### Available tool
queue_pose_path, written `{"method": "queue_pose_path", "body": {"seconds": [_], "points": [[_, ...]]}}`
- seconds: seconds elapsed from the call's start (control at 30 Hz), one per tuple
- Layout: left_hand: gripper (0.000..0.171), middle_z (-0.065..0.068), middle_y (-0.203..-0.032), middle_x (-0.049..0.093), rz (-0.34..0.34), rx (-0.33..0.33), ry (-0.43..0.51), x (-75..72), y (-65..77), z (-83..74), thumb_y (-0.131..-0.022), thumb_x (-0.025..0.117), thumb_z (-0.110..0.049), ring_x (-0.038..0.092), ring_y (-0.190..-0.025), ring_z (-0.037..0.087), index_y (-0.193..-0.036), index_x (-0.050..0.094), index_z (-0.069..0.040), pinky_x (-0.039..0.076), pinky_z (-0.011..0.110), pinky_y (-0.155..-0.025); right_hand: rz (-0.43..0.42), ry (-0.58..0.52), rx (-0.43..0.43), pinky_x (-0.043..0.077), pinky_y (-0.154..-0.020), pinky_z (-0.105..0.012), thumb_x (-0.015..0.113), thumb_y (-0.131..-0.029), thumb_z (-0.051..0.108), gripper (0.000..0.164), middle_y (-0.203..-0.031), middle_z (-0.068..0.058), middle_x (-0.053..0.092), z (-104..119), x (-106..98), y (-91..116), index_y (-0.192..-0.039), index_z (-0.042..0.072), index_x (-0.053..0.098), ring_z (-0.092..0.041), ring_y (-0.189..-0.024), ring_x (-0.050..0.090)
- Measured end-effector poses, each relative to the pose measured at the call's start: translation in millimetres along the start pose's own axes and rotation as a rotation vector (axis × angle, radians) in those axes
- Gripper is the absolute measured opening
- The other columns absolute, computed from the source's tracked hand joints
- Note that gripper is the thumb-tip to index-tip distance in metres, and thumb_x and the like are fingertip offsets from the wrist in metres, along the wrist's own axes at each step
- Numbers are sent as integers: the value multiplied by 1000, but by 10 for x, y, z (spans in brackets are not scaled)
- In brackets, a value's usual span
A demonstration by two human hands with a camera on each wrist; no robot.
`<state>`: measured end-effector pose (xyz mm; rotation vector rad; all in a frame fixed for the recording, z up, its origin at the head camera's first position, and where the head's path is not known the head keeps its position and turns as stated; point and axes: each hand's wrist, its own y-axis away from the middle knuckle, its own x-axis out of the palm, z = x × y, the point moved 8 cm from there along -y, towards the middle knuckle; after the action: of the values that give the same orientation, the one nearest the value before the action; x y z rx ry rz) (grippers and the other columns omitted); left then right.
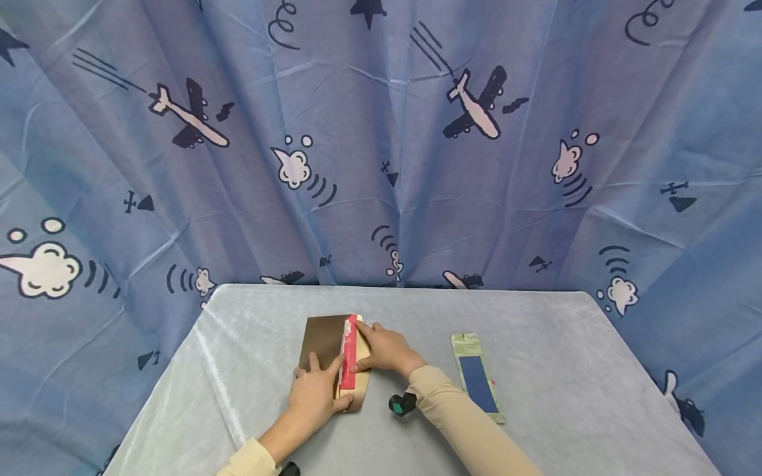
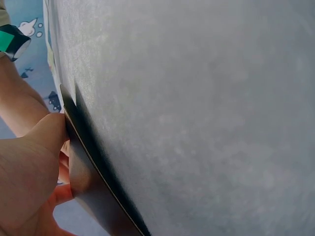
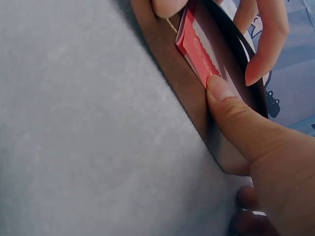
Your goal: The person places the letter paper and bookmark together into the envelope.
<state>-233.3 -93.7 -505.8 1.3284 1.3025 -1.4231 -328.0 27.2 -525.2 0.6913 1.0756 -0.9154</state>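
Red packet (image 1: 349,344) lies lengthwise along the right part of the brown folder (image 1: 321,337), over its cream face; can't tell how far it's tucked in. Reads as light, thin card or paper: flexes lengthwise, creases easily, probably a bit slippery if glossy. Take it by the long edges, near both ends; don't squeeze the middle. Folder looks stiffer but thin, so lean on it and it should bow or slide.

Your right hand (image 1: 387,349) is half closed at the folder's right side, thumb and index pinching the packet's edge. Your left hand (image 1: 312,390) is partly spread over the folder's near left, fingers bent on the panel, thumb at the near edge, holding it. Left fingertips crowd the packet's left side; that and the folder's raised edge are the obstruction.

Green pack (image 1: 476,377) with a blue panel sits right of the folder, well apart, not blocking. Wrist camera (image 1: 401,403) hangs near the folder's near right corner; mind the snag. Curtain (image 1: 381,165) is beyond the folder.
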Motion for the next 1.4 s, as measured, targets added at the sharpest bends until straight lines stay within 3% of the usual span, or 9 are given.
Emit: {"method": "queue_pose_path", "body": {"seconds": [0.23, 0.4, 0.6, 0.73, 0.9, 1.4], "points": [[81, 38, -121, 55, -3, 14, 8, 2, 3, -11, -66, 73, -63, 62, -81, 56, -133, 53, -23, 53, 42, -47, -19, -10, -16, 32, -55, -25, 78, -60, 62, 107, -88, -3, 48, 3, 10, 0, -147, 17, 35, -13, -67, 42], [81, 38, -122, 55, 3, 15, 5, 21, 4, -4, -66, 72, -64, 62, -81, 56, -133, 52, -24, 54, 43, -48, -74, 35, -50, 27, -63, -26, 78, -57, 63, 106, -89, -3, 44, 26, -19, -6, -144, 16, 40, -14, -76, 36], [80, 37, -121, 55, -6, 9, 4, 33, -3, 4, -65, 73, -64, 62, -81, 55, -132, 53, -25, 53, 42, -47, -121, 81, -76, 32, -73, -31, 77, -57, 66, 104, -108, -6, 49, 49, -22, -15, -143, 17, 42, -19, -91, 41], [79, 37, -121, 55, -6, 5, 13, 43, -8, 4, -65, 73, -63, 61, -82, 55, -131, 53, -26, 53, 43, -48, -134, 81, -88, 38, -86, -42, 75, -58, 67, 104, -128, -12, 49, 56, -21, -7, -143, 17, 42, -27, -112, 45], [79, 37, -122, 55, 4, -3, 13, 54, -5, 11, -65, 73, -63, 61, -84, 57, -131, 53, -26, 54, 44, -49, -116, 41, -92, 35, -99, -54, 74, -61, 66, 102, -142, -17, 42, 50, -5, 3, -144, 16, 41, -35, -128, 41], [78, 37, -124, 55, 12, -11, 9, 30, -11, 19, -65, 72, -64, 61, -86, 57, -131, 53, -27, 54, 44, -49, -78, -16, -53, 27, -105, -58, 72, -64, 68, 102, -151, -16, 34, 40, 73, -27, -147, 21, 35, -35, -136, 33]]}}
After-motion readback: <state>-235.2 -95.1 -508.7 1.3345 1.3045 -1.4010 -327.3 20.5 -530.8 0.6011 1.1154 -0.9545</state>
